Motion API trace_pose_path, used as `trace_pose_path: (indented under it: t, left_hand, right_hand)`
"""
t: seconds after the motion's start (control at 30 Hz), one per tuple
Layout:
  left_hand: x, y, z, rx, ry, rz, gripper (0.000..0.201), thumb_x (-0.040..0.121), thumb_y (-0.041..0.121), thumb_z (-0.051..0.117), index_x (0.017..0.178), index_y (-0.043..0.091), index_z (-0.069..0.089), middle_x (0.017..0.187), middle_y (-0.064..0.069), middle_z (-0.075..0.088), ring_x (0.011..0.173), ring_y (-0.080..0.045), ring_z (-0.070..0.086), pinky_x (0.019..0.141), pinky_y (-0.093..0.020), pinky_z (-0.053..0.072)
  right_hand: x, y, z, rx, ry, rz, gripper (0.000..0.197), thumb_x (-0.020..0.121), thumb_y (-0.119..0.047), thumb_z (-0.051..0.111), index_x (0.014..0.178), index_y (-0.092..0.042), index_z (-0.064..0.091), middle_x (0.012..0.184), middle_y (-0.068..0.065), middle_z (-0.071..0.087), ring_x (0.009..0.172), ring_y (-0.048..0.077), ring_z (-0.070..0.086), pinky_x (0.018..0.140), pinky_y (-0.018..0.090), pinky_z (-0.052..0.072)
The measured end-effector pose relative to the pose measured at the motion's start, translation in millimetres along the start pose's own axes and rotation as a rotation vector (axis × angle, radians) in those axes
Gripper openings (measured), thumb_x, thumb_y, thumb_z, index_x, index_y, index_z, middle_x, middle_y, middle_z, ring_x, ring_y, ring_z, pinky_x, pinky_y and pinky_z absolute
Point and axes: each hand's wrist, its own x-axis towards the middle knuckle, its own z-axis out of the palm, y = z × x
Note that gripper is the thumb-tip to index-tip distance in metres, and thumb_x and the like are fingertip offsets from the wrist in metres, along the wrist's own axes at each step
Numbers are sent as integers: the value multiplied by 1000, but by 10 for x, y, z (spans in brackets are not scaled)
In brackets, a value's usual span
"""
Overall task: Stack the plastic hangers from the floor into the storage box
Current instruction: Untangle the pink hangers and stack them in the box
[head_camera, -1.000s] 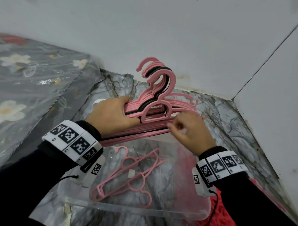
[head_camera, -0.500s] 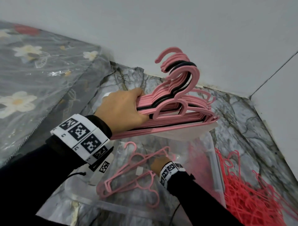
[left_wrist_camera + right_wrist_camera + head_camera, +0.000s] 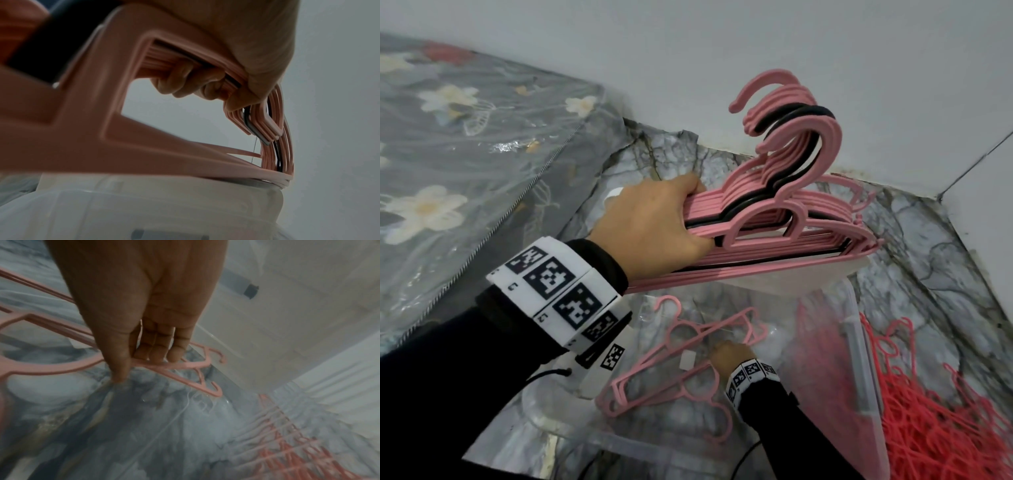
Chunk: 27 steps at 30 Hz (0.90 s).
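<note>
My left hand (image 3: 654, 226) grips a thick bundle of pink hangers (image 3: 774, 222) with a black one among them. It holds the bundle above the far rim of the clear storage box (image 3: 858, 342). In the left wrist view my fingers (image 3: 185, 84) curl through the bundle (image 3: 92, 113). My right hand (image 3: 729, 353) is down inside the box, on the pink hangers (image 3: 671, 380) lying flat on its bottom. In the right wrist view that hand (image 3: 139, 363) pinches a bar of one pink hanger (image 3: 185, 366) between thumb and fingers.
A tangled pile of red hangers (image 3: 935, 411) lies on the marble-patterned floor right of the box, showing through its wall (image 3: 298, 451). A grey floral zipped bag (image 3: 448, 154) fills the left. White walls meet in a corner close behind.
My right hand left the bundle and dropped into the box onto the hangers at its bottom. The left hand lifted the bundle slightly and holds it alone.
</note>
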Motion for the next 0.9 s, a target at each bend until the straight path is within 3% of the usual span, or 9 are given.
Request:
trace_pose_path:
  t: [0.1, 0.23, 0.5, 0.67, 0.73, 0.8, 0.83, 0.9]
  left_hand:
    - [-14, 12, -2, -2, -11, 0, 31, 60, 60, 48, 73, 33, 42, 59, 11, 51, 54, -4, 46, 53, -29, 34]
    - [-13, 11, -14, -21, 6, -6, 35, 60, 58, 50, 78, 29, 48, 62, 8, 55, 57, -8, 50, 56, -30, 39]
    - [-14, 6, -47, -18, 22, -14, 32, 59, 58, 51, 78, 33, 47, 63, 10, 56, 59, -9, 51, 59, -30, 43]
    - [-7, 23, -40, -21, 26, 1, 40, 57, 65, 44, 81, 33, 48, 67, 11, 58, 62, -12, 53, 64, -35, 50]
    - [-5, 33, -41, -22, 25, 2, 40, 58, 63, 45, 82, 31, 49, 67, 10, 59, 62, -14, 54, 64, -37, 51]
    - [-4, 38, -45, -21, 23, -1, 37, 60, 60, 48, 82, 31, 49, 68, 9, 59, 63, -16, 54, 65, -39, 52]
    - [-3, 41, -50, -21, 23, -2, 36, 61, 59, 50, 83, 31, 49, 68, 8, 60, 64, -16, 55, 65, -39, 52]
    - [-5, 51, -61, -24, 25, -3, 34, 62, 58, 52, 83, 31, 50, 68, 8, 60, 63, -16, 55, 65, -39, 52]
  right_hand:
    - [-23, 32, -38, -86, 62, -33, 38, 96, -5, 33, 130, 2, 48, 133, 21, 52, 121, 36, 52, 97, 48, 43]
    - [-77, 91, -258, -61, 156, -191, 34, 95, -14, 42, 127, -7, 54, 130, 15, 56, 119, 31, 54, 94, 44, 46]
    - [-318, 94, -809, -311, 334, -507, 22, 91, -15, 50, 104, -4, 65, 102, 14, 62, 107, 33, 55, 76, 41, 47]
    - [-478, 38, -1074, -429, 267, -584, 22, 90, -4, 49, 109, -2, 60, 104, 17, 60, 107, 34, 54, 73, 41, 49]
    - [-636, 7, -1253, -457, 305, -652, 17, 77, -4, 68, 94, -6, 67, 90, 12, 64, 93, 30, 62, 59, 33, 50]
    - [-749, 15, -1356, -477, 452, -723, 27, 51, -9, 87, 71, -13, 69, 67, 3, 64, 69, 23, 65, 41, 22, 44]
    - [-799, 10, -1401, -473, 508, -743, 30, 46, -10, 89, 68, -14, 68, 64, 2, 63, 64, 22, 65, 38, 21, 42]
    - [-900, -12, -1476, -449, 570, -750, 29, 50, -8, 87, 70, -14, 67, 66, 2, 63, 67, 22, 64, 39, 22, 44]
